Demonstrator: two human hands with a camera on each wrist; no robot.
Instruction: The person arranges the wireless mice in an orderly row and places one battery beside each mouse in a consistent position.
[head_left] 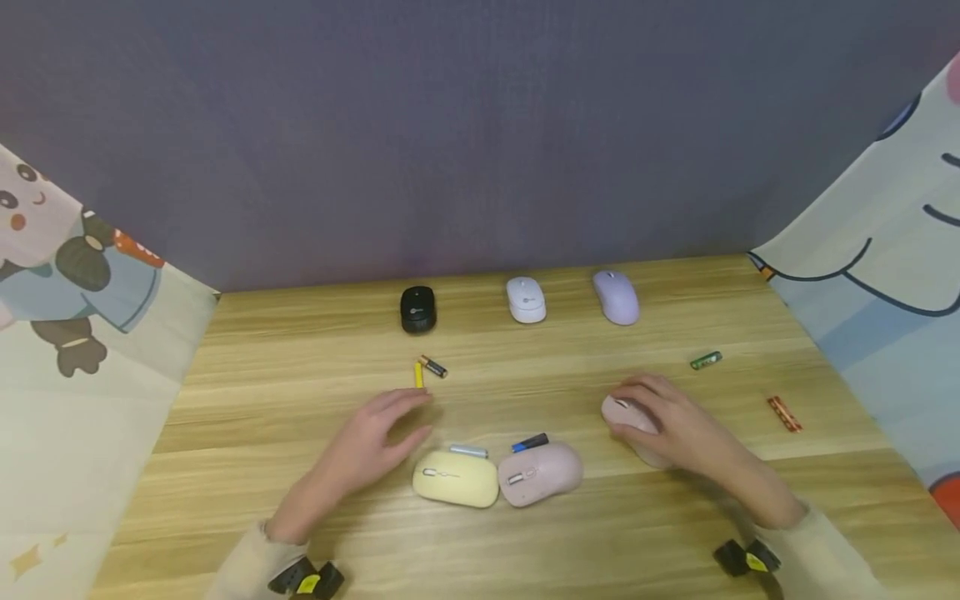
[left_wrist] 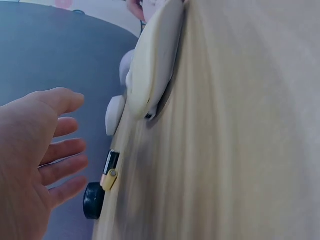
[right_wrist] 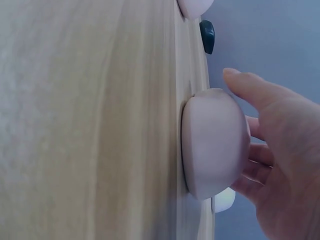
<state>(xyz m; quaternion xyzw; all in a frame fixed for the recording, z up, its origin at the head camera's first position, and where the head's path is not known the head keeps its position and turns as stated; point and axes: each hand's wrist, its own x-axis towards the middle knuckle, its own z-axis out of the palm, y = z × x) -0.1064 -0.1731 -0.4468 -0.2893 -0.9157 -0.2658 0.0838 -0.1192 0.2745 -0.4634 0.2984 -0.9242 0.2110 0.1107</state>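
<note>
1 right hand (head_left: pixel 675 421) spreads around a smooth, domed, seemingly plastic pink mouse (right_wrist: pixel 215 145); left hand (head_left: pixel 369 442) spread.

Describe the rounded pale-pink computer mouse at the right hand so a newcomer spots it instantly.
On the light wood-grain table, find the right hand. From above, it partly covers the pale pink mouse; the other pink mouse, beside the rounded yellow mouse, lies uncovered.

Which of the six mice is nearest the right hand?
The pale pink mouse, the only one partly covered by the right hand in the head view; the other pinkish mouse lies beside the yellow one.
</note>
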